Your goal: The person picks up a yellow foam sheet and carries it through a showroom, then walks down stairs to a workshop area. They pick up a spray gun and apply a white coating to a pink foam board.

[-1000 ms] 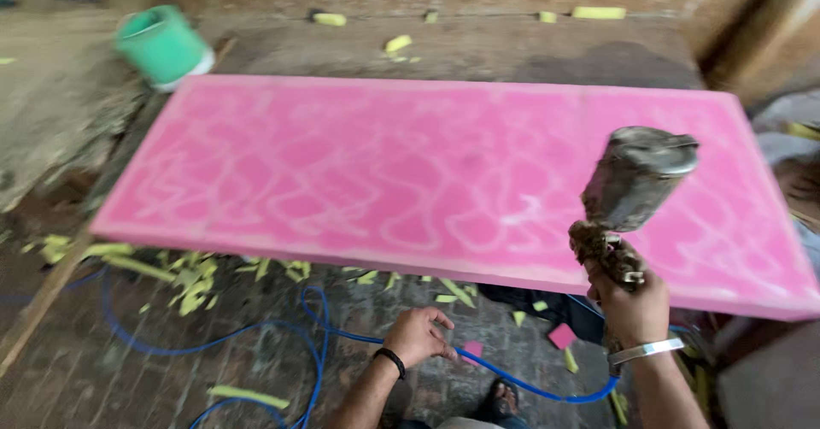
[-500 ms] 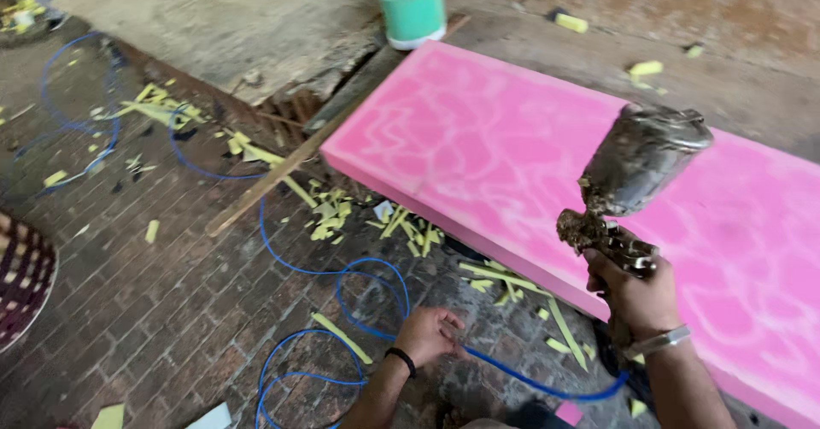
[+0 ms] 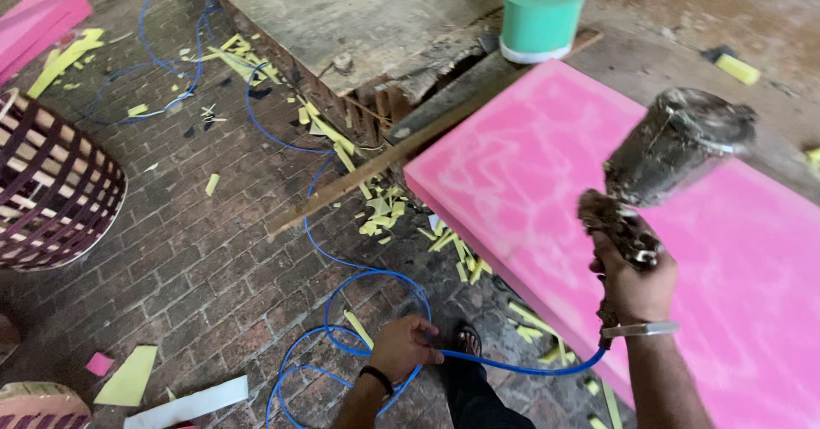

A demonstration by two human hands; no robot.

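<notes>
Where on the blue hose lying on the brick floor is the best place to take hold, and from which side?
Grip the blue hose on the straight run between the left hand and the spray gun in the right hand, coming down from above. That stretch hangs free of the bricks; the loops farther left lie flat and tangled.

Green tub (image 3: 541, 12) on worn bench top (image 3: 359, 10), upper middle. Woven basket (image 3: 51, 185) at left on brick floor (image 3: 196, 258) w/ yellow foam scraps (image 3: 376, 215) scattered. Wood strip (image 3: 359, 177) leans diag. by bench.
</notes>
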